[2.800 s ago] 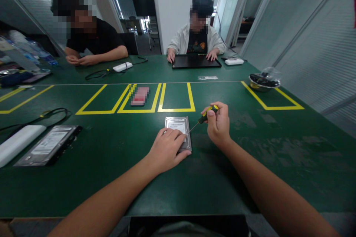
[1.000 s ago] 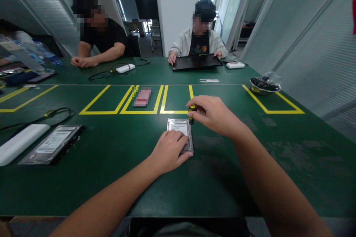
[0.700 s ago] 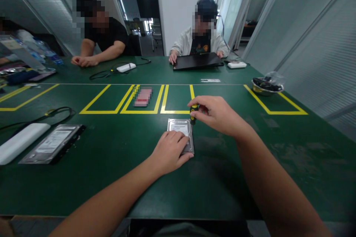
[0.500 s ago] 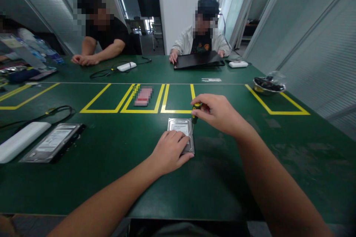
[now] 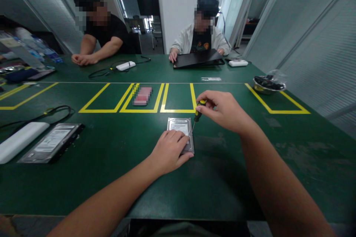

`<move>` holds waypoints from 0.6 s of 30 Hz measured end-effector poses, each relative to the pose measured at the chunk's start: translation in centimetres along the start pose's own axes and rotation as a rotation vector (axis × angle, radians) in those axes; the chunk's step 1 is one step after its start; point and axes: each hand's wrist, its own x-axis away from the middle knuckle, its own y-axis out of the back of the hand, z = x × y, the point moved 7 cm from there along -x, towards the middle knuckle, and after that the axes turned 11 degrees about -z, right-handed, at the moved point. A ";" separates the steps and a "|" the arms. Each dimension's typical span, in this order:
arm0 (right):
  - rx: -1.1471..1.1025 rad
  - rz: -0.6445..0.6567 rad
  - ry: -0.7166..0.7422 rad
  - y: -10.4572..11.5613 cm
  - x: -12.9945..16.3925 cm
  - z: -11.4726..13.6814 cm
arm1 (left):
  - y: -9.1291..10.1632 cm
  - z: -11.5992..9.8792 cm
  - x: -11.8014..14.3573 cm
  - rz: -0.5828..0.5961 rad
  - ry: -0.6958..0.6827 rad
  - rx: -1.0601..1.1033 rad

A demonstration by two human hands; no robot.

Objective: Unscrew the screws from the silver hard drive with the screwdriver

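Note:
A silver hard drive (image 5: 179,123) with a white label lies flat on the green table (image 5: 116,181) in front of me. Over its near part lies my left hand (image 5: 170,151), fingers across the label and thumb along the near right corner, holding it against the tabletop. My right hand (image 5: 222,110) pinches the black-and-yellow handle of a screwdriver (image 5: 198,114). The screwdriver leans, its thin shaft pointing down and left to the drive's right edge. Whether the tip touches the drive, I cannot tell.
At left are another hard drive (image 5: 52,142) and a white power strip (image 5: 23,141). Yellow tape (image 5: 178,111) marks rectangles; a pinkish blurred item (image 5: 142,96) sits in one. A metal bowl (image 5: 268,87) stands right. Across the table, one person holds a black panel (image 5: 197,60); another rests folded hands (image 5: 85,59).
My right hand has moved slightly right and up, tilting the screwdriver from nearly upright to a lean, so its shaft now shows. My left hand and the hard drive have stayed put.

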 end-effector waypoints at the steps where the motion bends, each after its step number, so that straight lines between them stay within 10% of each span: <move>1: -0.003 -0.002 -0.008 0.0 0.0 -0.2 | 0.0 0.0 0.0 0.001 0.000 0.000; 18: -0.022 0.015 -0.052 -0.3 0.1 -1.1 | 0.1 0.0 0.0 0.013 0.007 -0.001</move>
